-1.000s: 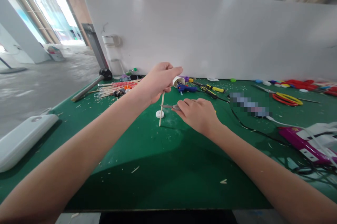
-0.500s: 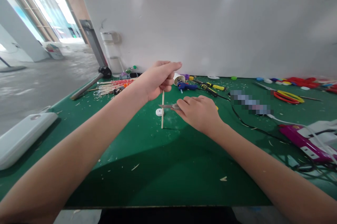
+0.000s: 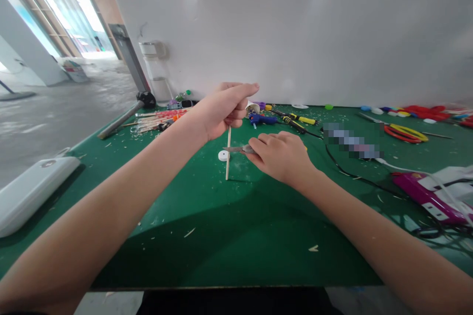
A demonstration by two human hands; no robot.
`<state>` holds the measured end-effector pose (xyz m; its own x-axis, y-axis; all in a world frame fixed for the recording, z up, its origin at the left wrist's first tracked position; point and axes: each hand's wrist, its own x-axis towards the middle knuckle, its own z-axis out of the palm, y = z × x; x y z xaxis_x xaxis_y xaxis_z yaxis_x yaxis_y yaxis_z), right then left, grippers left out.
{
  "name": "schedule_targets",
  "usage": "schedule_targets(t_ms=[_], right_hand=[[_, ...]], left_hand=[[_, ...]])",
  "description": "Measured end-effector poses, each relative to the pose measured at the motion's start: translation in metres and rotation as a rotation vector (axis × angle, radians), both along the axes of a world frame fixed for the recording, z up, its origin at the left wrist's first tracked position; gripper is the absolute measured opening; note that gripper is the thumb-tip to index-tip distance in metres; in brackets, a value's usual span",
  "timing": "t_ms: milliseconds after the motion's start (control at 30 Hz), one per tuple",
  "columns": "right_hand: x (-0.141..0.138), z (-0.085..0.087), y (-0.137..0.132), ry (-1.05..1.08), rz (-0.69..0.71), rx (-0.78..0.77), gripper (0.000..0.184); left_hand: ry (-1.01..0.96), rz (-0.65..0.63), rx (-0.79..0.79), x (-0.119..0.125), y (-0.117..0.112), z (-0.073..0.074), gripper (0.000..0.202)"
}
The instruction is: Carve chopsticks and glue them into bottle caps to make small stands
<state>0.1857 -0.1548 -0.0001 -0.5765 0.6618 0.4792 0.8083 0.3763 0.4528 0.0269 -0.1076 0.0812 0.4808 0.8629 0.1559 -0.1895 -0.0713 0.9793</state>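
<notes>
My left hand [image 3: 231,108] is closed around the top of a thin wooden stick [image 3: 228,167], which stands nearly upright with its lower end at the green tabletop. In my closed right hand [image 3: 283,157] is a utility knife [image 3: 238,149]; its blade points left and meets or crosses the stick about halfway down. Most of the knife's handle is hidden by my fingers. Just behind the stick lies a small white disc [image 3: 222,156] with a hole in its middle.
A blue glue gun [image 3: 260,119] and yellow-and-black tools [image 3: 293,124] lie behind my hands. A hammer [image 3: 123,118] and bundled sticks [image 3: 157,120] are at the back left, a white case [image 3: 37,192] at the left edge. Cables and a purple power strip [image 3: 424,194] lie right.
Both hands keep their hold. The knife has barely shifted on the stick, and the whole view has moved slightly.
</notes>
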Motion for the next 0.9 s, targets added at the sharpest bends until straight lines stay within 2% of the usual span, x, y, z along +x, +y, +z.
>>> schedule_targets(t_ms=[333, 533, 700, 900], right_hand=[[0.001, 0.002, -0.004, -0.012, -0.047, 0.044, 0.038], [0.004, 0.000, -0.001, -0.015, -0.064, 0.037, 0.037], [0.005, -0.002, 0.002, -0.006, -0.081, 0.015, 0.039], [0.005, 0.000, 0.002, -0.013, -0.062, -0.005, 0.036]], left_hand=[[-0.027, 0.124, -0.043, 0.009, -0.018, 0.007, 0.039], [-0.120, 0.150, -0.075, 0.010, -0.013, 0.003, 0.036], [-0.102, 0.201, -0.054, 0.012, -0.012, 0.002, 0.033], [-0.173, 0.192, -0.087, 0.015, -0.013, -0.001, 0.040]])
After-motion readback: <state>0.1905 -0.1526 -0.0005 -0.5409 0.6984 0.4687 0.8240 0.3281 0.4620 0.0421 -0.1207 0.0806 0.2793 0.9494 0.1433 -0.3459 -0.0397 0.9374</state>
